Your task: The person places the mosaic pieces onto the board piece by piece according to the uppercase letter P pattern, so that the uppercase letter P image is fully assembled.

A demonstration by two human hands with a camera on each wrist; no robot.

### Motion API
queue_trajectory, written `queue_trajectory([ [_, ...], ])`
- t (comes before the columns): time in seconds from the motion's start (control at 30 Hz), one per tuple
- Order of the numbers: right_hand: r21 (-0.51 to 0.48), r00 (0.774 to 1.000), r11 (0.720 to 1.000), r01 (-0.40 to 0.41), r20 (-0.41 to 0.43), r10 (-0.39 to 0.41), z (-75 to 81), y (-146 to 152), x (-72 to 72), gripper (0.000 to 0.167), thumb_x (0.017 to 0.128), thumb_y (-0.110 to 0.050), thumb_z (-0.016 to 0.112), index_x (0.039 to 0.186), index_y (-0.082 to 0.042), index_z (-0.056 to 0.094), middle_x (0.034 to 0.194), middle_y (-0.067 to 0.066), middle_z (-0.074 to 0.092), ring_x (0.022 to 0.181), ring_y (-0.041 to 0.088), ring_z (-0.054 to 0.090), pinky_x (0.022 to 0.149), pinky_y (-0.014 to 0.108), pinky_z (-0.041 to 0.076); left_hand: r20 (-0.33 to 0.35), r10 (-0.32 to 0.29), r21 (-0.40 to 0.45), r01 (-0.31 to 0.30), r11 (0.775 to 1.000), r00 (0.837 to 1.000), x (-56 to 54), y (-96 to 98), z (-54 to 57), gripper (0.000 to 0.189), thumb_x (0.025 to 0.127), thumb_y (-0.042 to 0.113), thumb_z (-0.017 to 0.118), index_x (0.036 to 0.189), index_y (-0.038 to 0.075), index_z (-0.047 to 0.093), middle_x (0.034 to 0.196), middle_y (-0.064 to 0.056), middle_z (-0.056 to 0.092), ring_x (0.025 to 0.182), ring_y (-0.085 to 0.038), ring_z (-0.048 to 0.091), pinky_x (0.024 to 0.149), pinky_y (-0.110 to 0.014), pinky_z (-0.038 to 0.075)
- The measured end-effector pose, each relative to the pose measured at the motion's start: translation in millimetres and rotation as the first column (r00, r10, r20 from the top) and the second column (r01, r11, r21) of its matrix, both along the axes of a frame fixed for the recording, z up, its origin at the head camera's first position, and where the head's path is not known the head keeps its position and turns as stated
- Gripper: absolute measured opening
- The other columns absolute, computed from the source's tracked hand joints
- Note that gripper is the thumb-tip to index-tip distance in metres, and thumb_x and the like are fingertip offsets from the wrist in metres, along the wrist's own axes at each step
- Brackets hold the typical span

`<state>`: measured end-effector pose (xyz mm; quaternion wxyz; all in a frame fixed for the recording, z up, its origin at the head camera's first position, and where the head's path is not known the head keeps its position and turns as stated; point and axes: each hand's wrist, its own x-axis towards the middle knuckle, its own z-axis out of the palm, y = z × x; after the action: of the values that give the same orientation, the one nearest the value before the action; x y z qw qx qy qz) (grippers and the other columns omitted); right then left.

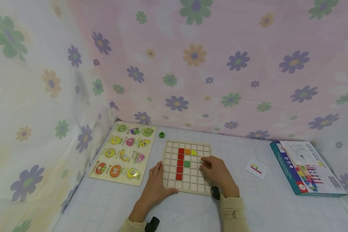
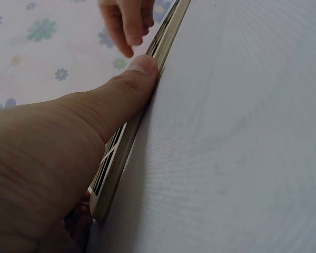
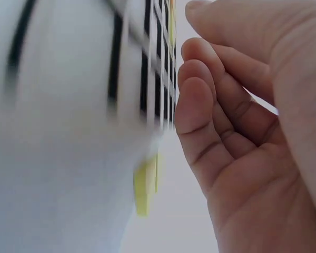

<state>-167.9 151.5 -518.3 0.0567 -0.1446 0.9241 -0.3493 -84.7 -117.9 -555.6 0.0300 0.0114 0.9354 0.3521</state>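
Note:
A wooden grid board lies on the table, with a column of several red tiles, an orange tile, a yellow tile and a green tile in its cells. At the board's near left corner my left hand is spread, its fingers along the left edge and its thumb against the near edge. Over the right side of the board is my right hand. Its fingers are loosely bent, and no tile shows between them and the thumb.
Left of the board lies a fruit puzzle board, with a small green ring near its far right corner. A pattern card and a flat box lie to the right. Yellow pieces show beyond the grid board's edge.

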Motion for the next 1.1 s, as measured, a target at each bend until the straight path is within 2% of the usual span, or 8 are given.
queue_trajectory([
  [0.27,0.037,0.993,0.993,0.112,-0.036,-0.110,-5.1,50,-0.1,0.031,0.094,-0.016,0.074,0.122,-0.003,0.072,0.103,0.009,0.073,0.091,0.023,0.068,0.081,0.040,0.056,-0.003,-0.008,-0.012,0.008,1.000,1.000,-1.5,-0.7,-0.7,0.131,0.067,0.063,0.088,0.161,0.000,0.023,0.167,-0.015,0.024,0.147,-0.034,0.028,0.114,-0.050,0.042],
  [0.43,0.074,0.986,0.985,0.155,0.045,-0.159,-7.6,65,0.3,0.030,0.095,-0.021,0.072,0.122,-0.007,0.072,0.106,0.006,0.074,0.096,0.021,0.067,0.087,0.042,0.054,0.004,0.001,-0.003,-0.001,1.000,1.000,-1.2,-0.1,1.1,0.130,0.067,0.061,0.089,0.161,0.001,0.022,0.167,-0.015,0.024,0.147,-0.034,0.028,0.115,-0.051,0.042],
  [0.8,0.132,0.966,0.975,0.180,0.163,-0.201,-8.6,73,3.8,0.032,0.096,-0.026,0.070,0.122,-0.008,0.073,0.106,0.006,0.074,0.095,0.020,0.064,0.086,0.043,0.054,-0.004,0.005,-0.006,-0.005,1.000,1.000,-0.2,0.7,1.8,0.130,0.066,0.059,0.090,0.161,0.000,0.024,0.166,-0.015,0.026,0.146,-0.034,0.029,0.114,-0.051,0.043],
  [1.1,0.139,0.961,0.976,0.166,0.200,-0.191,-8.3,73,7.5,0.025,0.094,-0.026,0.074,0.114,-0.011,0.076,0.095,-0.001,0.072,0.088,0.015,0.061,0.082,0.039,0.052,-0.008,0.002,-0.006,-0.002,1.000,1.000,0.7,1.1,2.2,0.129,0.067,0.059,0.090,0.161,-0.001,0.024,0.166,-0.015,0.026,0.146,-0.035,0.029,0.114,-0.051,0.043],
])
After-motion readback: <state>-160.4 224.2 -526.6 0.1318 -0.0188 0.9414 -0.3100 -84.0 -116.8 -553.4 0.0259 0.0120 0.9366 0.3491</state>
